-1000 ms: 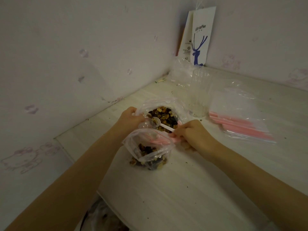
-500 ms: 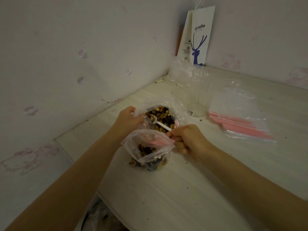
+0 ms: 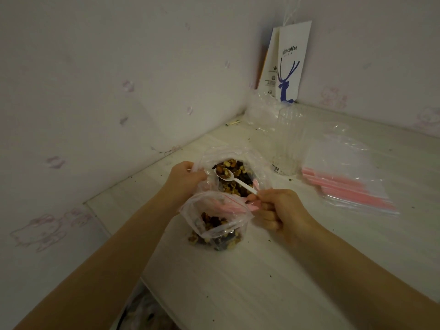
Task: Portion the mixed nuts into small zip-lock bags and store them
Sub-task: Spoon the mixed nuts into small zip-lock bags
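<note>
A small zip-lock bag [image 3: 215,225] stands open near the front-left part of a pale wooden table [image 3: 262,287], its bottom filled with mixed nuts [image 3: 214,239] and its pink seal strip stretched across the mouth. The left hand [image 3: 183,179] grips the plastic at the bag's left rim, fingers curled, and touches the edge of the larger bag [image 3: 240,160] just behind it; whether it pinches both cannot be told. That larger bag, also open, is heaped with more nuts.

The right hand [image 3: 278,210] is closed around the handle of 1 white plastic spoon [image 3: 238,182], pinched between thumb and forefinger, with the other fingers curled beside the right end of the small bag's pink strip. The spoon's bowl, loaded with nuts, is held over the larger bag's mouth.

To the right, well apart from the 2 open bags, lies a flat stack of empty zip-lock bags [image 3: 345,189] with pink strips. A clear ribbed glass [image 3: 288,144] stands between that stack and the larger bag. Farther back, crumpled plastic [image 3: 259,110] sits in the corner beneath a white paper bag [image 3: 289,67] printed with a blue deer, leaning against the wall [image 3: 95,91]. Dark crumbs dot the tabletop.
</note>
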